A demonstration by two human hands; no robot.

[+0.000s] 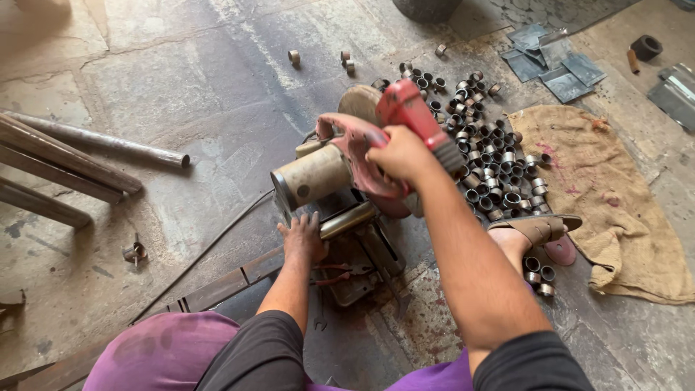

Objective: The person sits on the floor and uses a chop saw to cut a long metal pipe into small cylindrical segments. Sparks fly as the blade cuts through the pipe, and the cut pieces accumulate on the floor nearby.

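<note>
I look down on a stained concrete floor (181, 94) in a workshop, where a red chop saw (347, 163) sits low at the centre of my view. Long steel pipes (65, 163) lie at the left edge, and a flat steel bar (217, 286) runs from the lower left toward the saw's base. A burlap sack (615, 195) is spread on the floor to the right, with grey metal sheets (554, 65) beyond it. Between saw and sack lies a dense heap of short cut rings (485, 152), a few strays scattered toward the top of the frame.

My right hand (402, 156) is wrapped tight around the saw's red handle (416, 116), fingers closed on it, the arm reaching out from the lower right. My left hand (304, 237) lies palm down, fingers spread flat, against a brass-coloured tube (347, 221) clamped under the motor housing; whether it pinches the tube I cannot tell. The tube sits in the saw's vise, just beside the left fingertips and below the cylindrical motor (315, 176).

My foot in a tan sandal (536, 228) rests at the near edge of the ring heap. A small metal fitting (135, 253) stands alone on the floor, well left of the saw.
</note>
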